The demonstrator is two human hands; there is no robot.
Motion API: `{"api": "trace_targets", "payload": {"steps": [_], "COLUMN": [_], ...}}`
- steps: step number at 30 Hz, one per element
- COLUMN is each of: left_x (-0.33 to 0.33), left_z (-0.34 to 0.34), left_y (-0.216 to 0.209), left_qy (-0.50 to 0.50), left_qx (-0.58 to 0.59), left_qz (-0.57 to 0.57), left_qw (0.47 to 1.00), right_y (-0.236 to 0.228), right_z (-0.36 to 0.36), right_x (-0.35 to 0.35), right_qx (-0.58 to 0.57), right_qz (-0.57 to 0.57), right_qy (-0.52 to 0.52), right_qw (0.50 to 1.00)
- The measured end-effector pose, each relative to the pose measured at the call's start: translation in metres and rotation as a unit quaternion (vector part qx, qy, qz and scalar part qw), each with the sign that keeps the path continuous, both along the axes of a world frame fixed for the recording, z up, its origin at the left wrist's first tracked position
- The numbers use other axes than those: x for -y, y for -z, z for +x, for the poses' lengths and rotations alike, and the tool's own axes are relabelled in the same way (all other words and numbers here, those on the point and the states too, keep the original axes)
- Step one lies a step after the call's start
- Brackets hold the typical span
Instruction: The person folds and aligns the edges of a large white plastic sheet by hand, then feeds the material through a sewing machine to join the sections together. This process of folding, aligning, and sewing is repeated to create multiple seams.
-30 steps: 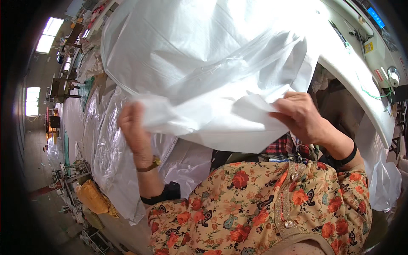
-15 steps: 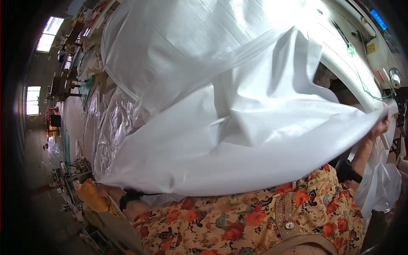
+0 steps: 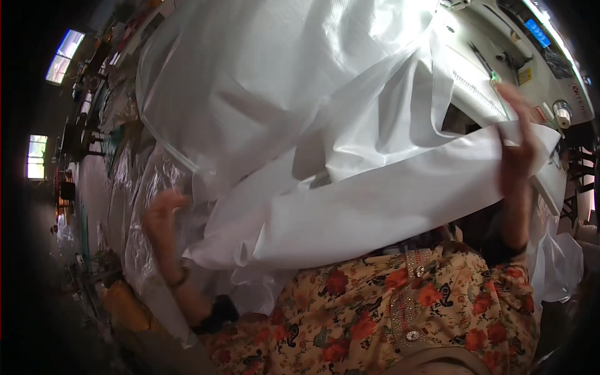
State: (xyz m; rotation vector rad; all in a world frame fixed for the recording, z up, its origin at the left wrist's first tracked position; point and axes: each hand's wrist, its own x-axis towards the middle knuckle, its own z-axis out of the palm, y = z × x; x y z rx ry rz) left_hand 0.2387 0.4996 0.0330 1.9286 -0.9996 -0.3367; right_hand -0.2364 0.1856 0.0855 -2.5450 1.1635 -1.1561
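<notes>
A large, shiny white plastic sheet point(image 3: 375, 212) with a fine woven texture drapes across my lap and up over the work surface. To its left, my left hand point(image 3: 164, 212) is raised clear of the sheet's near left corner. Its fingers look bent, but motion blur hides whether they are closed. My right hand point(image 3: 517, 140) is over the sheet's right end, beside the sewing machine, with its fingers stretched out and blurred. Whether it touches the sheet there is unclear.
The pale sewing machine point(image 3: 509, 47) with a lit blue display stands at the upper right, with green thread point(image 3: 494, 76) and a white spool point(image 3: 562, 112) on it. Crinkled clear plastic film point(image 3: 147, 212) lies on the left. A yellow-orange bundle point(image 3: 125, 306) sits at the lower left.
Both hands have let go of the sheet's near corners. My left hand has risen, and my right has swung up and left. The sheet's near edge has slackened and shifted.
</notes>
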Motion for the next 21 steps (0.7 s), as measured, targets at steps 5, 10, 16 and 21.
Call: {"api": "trace_targets", "payload": {"steps": [5,10,16,21], "left_x": [0.132,0.166,0.172,0.148], "left_z": [-0.158,-0.188,-0.189,-0.177], "left_y": [0.035,0.104,0.15,0.172], "left_qy": [0.395,0.45,0.459,0.434], "left_qx": [0.076,-0.031,0.091,0.02], "left_qz": [0.114,0.184,0.165,0.203], "left_qw": [0.908,0.873,0.868,0.877], "right_y": [0.076,0.133,0.139,0.185], "right_z": [0.085,0.12,0.171,0.171], "right_x": [0.004,0.018,-0.006,0.008], "right_qx": [0.048,0.221,0.215,0.196], "right_qz": [0.472,0.658,0.719,0.767], "right_qy": [-0.291,-0.206,-0.16,-0.193], "right_qw": [0.831,0.69,0.642,0.58]}}
